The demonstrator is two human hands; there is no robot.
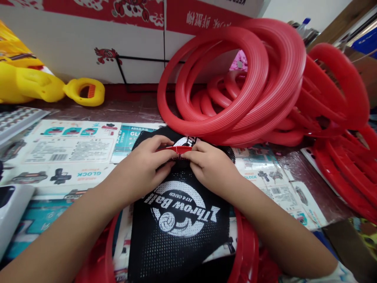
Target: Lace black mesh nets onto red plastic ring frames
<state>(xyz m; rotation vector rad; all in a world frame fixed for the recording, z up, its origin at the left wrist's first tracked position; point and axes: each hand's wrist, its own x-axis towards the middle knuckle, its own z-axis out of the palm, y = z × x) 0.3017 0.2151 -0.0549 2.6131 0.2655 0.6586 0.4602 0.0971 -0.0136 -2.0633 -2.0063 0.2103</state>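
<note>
A black mesh net (153, 251) printed with a white "Throw Ball" logo hangs over a red plastic ring (247, 243) in front of me. My left hand (153, 159) and my right hand (210, 163) meet at the far edge of the net. Between their fingertips shows a short red strip (180, 149) with the black mesh around it. Both hands are closed, thumbs and fingers pinching the strip and mesh from either side. The ring's sides come into view below my forearms; whether the strip belongs to that ring is hidden by the mesh.
Several red rings (259, 94) are piled just beyond my hands, with more red ring parts (347, 169) at the right. Yellow plastic pieces (85, 92) lie at the back left. A white carton (76, 51) stands behind. Flattened printed cardboard (70, 141) covers the table.
</note>
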